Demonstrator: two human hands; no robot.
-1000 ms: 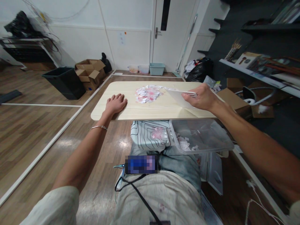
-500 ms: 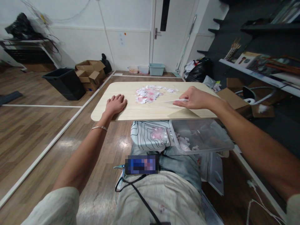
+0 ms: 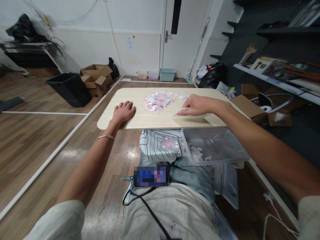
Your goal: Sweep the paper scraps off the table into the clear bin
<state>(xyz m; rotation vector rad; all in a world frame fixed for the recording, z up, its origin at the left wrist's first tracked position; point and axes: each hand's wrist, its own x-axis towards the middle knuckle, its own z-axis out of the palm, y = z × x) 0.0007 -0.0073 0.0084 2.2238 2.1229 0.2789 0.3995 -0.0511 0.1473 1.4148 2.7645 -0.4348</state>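
My left hand point(image 3: 124, 111) lies flat on the left side of the pale wooden board point(image 3: 110, 120), palm down with fingers apart. My right hand point(image 3: 193, 105) pinches a thin white sheet point(image 3: 202, 116) low over the right part of the board. The sheet looks like paper or thin card; part of it is hidden by the fingers. Between the hands, toward the far edge, is a pile of torn white and pink paper scraps point(image 3: 160, 100). A thinner trail of scraps runs right from it, up near my right hand.
Below the board's near edge, a clear plastic bin point(image 3: 215, 146) holds white scraps. Left of it lies a line-patterned cloth point(image 3: 155, 146) with a pink patch. A phone point(image 3: 151, 176) is at my lap. A black trash bin point(image 3: 68, 90) and cardboard boxes point(image 3: 96, 78) stand left.
My right hand has shifted left and slightly nearer, and the white sheet has turned so that more of its face shows. My left hand has stayed in place.
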